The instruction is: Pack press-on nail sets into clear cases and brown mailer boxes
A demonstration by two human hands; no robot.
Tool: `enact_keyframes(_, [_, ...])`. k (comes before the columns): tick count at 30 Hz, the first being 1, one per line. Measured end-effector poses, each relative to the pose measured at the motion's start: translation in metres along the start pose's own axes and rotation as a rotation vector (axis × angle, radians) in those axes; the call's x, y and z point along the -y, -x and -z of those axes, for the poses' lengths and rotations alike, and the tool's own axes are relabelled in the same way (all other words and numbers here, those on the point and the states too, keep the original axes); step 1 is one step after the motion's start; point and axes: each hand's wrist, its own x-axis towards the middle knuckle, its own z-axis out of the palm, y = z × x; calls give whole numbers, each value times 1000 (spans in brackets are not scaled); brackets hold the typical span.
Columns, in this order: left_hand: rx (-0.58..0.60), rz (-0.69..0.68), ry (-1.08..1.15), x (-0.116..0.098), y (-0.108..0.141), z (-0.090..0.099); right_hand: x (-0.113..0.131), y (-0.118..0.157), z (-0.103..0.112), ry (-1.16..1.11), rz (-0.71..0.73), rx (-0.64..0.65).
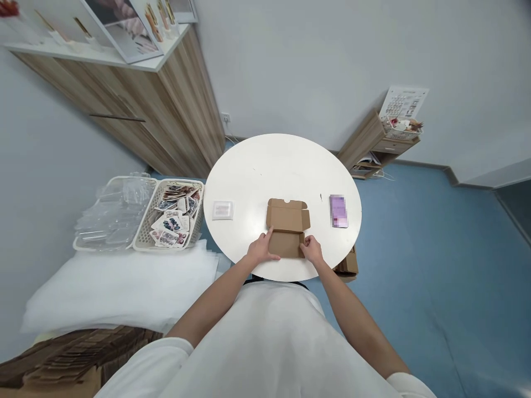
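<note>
A brown cardboard box [286,244] lies on the round white table [274,166], its flapped lid raised and folded back away from me. My left hand [263,248] is at the box's left side, thumb and fingers apart along the wall. At the right wall, my right hand [311,249] has its fingers closed on the box edge. Left of the box rests a clear flat packet [223,210]. A purple item [339,211], partly pixelated, lies near the table's right edge.
White baskets at the left hold clear plastic cases [120,207] and printed cards [172,224]. White sheets [124,282] and folded cardboard [70,359] are nearer me. A carton [349,265] stands below the table's right edge. Wooden cabinet [178,94] behind left.
</note>
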Motion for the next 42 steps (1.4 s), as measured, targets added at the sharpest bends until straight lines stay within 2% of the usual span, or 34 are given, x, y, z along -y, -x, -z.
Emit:
enact_keyframes(8, [6, 55, 40, -18, -16, -6, -9, -21, 9, -39, 47, 2])
enact_keyframes(12, [-82, 40, 159, -22, -15, -16, -13, -26, 15, -153, 26, 12])
enact_keyframes(16, [-208, -22, 331, -20, -5, -32, -20, -18, 14, -276, 48, 15])
enact_keyframes(20, [-282, -14, 488, -17, 0, -43, -24, -10, 8, -380, 83, 34])
enact_keyframes(28, [-285, 30, 576, -12, -17, -32, -13, -20, 6, -309, 240, 75])
enact_keyframes(31, [-235, 46, 555, -7, -15, -33, -9, -13, 10, -269, 215, 0])
enact_keyframes(34, [-190, 19, 505, 3, -6, -32, 5, 4, 15, -225, 247, -249])
enact_keyframes(36, [-206, -7, 468, 15, 3, -26, 25, 16, 15, -214, 355, -390])
enact_keyframes(37, [-239, -14, 445, 23, 7, -22, 38, 20, 13, -215, 421, -412])
enact_keyframes(39, [-364, 3, 392, 44, 15, -9, 69, 24, 1, -213, 545, -341])
enact_keyframes(41, [-526, 70, 343, 69, 20, 7, 103, 22, -20, -185, 621, -117])
enact_keyframes(42, [-600, 117, 330, 82, 21, 16, 119, 18, -33, -178, 612, -3])
